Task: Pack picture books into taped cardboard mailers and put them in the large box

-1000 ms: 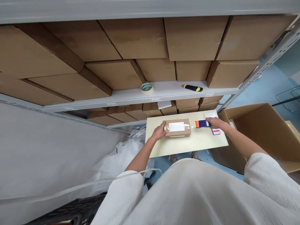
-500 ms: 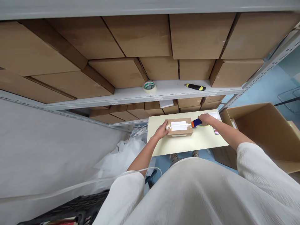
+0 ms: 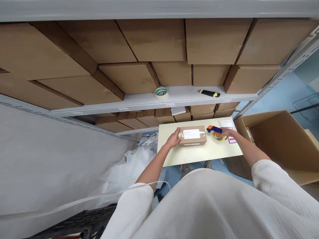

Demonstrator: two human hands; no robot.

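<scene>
A small brown cardboard box (image 3: 193, 140) lies on the pale yellow board, with a white label and clear tape across its top. My left hand (image 3: 174, 138) grips its left end, thumb toward the near side. To the right of the box, my right hand (image 3: 226, 133) has its fingers closed at the right end of a blue and orange tape dispenser (image 3: 213, 129). The dispenser carries a tape roll with a yellow rim and sits apart from the box. My fingertips there are partly hidden.
Under my right wrist lies a phone (image 3: 231, 139), near a white paper (image 3: 226, 123) on the board (image 3: 181, 157). A large open carton (image 3: 276, 139) stands to the right. The shelf (image 3: 181, 94) ahead holds boxes, a tape roll (image 3: 161, 93) and a utility knife (image 3: 209, 93).
My right hand has drawn the tape dispenser away from the box's right end, toward the right. The dispenser has turned, showing its tape roll. My left hand stays on the box.
</scene>
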